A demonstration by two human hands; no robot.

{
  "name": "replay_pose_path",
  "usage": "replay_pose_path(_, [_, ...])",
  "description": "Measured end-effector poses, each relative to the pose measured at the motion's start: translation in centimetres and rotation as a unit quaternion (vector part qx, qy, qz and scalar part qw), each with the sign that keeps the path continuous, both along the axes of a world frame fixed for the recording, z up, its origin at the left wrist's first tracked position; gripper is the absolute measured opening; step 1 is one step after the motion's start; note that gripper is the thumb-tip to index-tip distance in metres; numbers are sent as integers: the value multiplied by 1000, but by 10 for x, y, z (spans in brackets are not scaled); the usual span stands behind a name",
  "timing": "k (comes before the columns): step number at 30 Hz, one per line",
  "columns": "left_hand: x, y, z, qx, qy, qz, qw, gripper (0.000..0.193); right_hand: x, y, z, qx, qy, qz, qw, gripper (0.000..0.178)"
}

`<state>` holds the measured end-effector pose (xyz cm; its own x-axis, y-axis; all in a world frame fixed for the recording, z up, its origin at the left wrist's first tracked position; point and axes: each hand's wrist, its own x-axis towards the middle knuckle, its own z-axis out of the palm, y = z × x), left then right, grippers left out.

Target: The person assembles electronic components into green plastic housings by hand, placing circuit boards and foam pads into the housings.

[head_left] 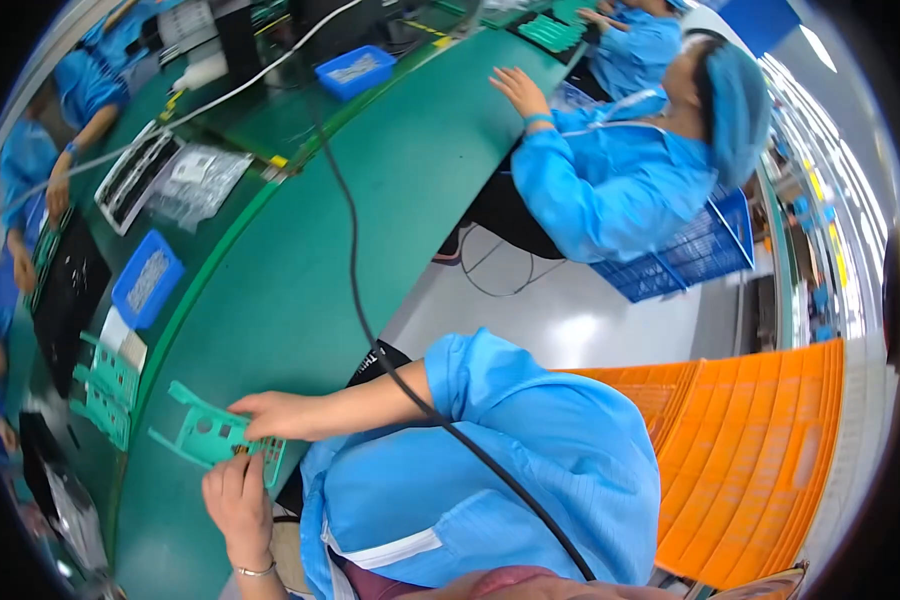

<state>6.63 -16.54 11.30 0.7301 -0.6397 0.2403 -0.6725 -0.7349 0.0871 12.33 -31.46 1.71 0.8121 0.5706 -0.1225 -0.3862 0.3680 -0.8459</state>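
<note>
A light green plastic frame (pixel 208 430) with cut-outs and two prongs lies tilted over the green table in front of me. My right hand (pixel 275 414) grips its upper edge, with fingers closed around the side nearer to me. My left hand (pixel 238 500), with a thin bracelet at the wrist, is closed at the lower edge of the frame, fingertips pressed against it. A small yellowish-dark bit shows between the hands, too small to name. More green plastic frames (pixel 108 392) lie to the left, past the table's raised edge.
Blue trays of small parts stand to the left (pixel 148 279) and at the back (pixel 355 72). A black cable (pixel 354 240) hangs across the view. An orange plastic crate (pixel 750 450) is to the right. A co-worker (pixel 620 180) in blue sits further along the table (pixel 300 270).
</note>
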Motion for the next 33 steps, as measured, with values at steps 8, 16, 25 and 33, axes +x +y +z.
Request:
replay_pose_path(8, [32,-1,-67,-650,265,166,693,78,30,-35,0,-70,-15,-135,988,52])
replay_pose_path(16, [31,3,-90,-859,369,34,353,70,39,13,29,-338,-318,44,885,47])
replay_pose_path(25, [25,55,-101,-888,322,88,318,68,182,37,40,-420,-593,-176,663,13])
replay_pose_path(33, [15,78,-108,-874,325,132,336,66,287,80,28,-688,-498,-51,525,18])
